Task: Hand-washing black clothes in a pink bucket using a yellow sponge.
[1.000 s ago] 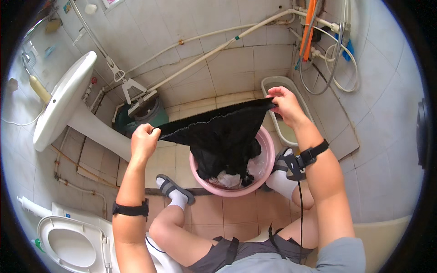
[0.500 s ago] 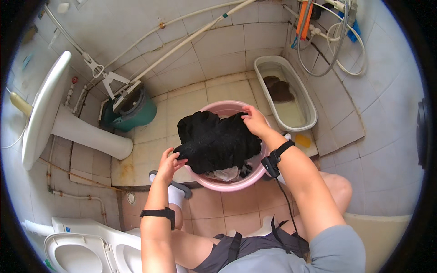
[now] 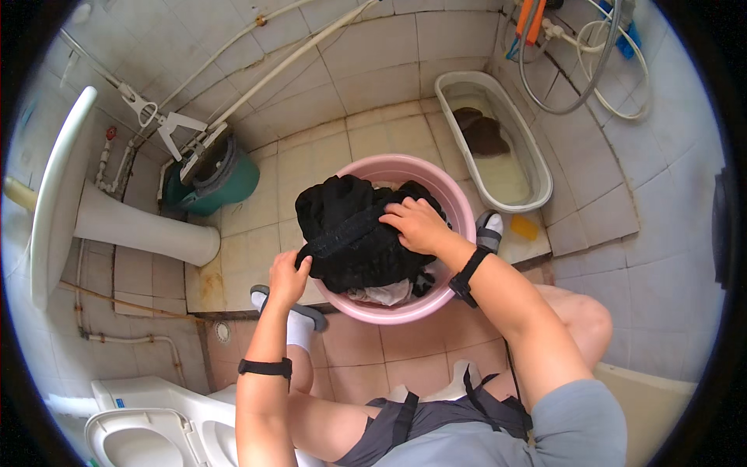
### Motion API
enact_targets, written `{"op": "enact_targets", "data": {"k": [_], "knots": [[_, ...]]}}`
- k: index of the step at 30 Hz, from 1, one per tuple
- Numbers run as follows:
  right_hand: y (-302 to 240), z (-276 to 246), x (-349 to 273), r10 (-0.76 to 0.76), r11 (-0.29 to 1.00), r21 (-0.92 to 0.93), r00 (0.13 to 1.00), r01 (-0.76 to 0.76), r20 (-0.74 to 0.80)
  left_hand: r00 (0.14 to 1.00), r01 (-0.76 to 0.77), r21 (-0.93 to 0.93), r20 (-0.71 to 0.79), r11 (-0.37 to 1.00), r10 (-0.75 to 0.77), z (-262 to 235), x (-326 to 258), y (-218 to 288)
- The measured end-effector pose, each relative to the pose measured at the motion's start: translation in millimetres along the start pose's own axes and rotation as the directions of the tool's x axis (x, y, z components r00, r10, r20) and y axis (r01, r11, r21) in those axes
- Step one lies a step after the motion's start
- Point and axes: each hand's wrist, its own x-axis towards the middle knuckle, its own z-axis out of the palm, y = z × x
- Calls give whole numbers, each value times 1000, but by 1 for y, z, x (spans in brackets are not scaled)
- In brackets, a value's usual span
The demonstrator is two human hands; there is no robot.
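A pink basin (image 3: 461,202) stands before me, heaped with laundry. On top lies a bunched black garment (image 3: 342,233), its exact kind unclear from the folds. At the garment's left edge, my left hand (image 3: 288,278) pinches a corner of it between thumb and fingers, just outside the basin rim. My right hand (image 3: 418,226) lies over the garment's right side, fingers curled into the fabric. A white cloth (image 3: 383,293) shows beneath it near the basin's front.
At the far right, an oblong white tub (image 3: 537,187) holds water and dark brown items. A green bucket (image 3: 233,187) and a pedestal sink (image 3: 148,229) stand to the left. A toilet (image 3: 148,420) is at the lower left. A yellow block (image 3: 524,228) lies beside my slipper.
My right hand has moved left and nearer, from the garment's far right corner to its middle right, folding that side inward. More of the basin's right interior shows. My left hand keeps its hold.
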Motion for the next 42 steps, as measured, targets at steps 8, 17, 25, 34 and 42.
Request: {"op": "enact_targets", "data": {"k": [8,17,25,34,42], "knots": [[30,-14,33,286,934,228,958,-273,-22,881,473,-824,448,311,-151,-24,0,-7],[93,-18,-31,424,202,715,718,-669,552,801,541,-830,458,137,-387,-6,5,-15],[186,-92,-175,543,241,-259,-91,-935,835,776,619,-711,488,335,-399,-18,18,-39],[251,7,-254,941,247,-499,83,-831,327,980,108,-133,-151,985,-128,-12,41,1],[253,14,-244,905,421,-569,286,-707,314,980,-196,120,66,973,189,13,76,83]]}}
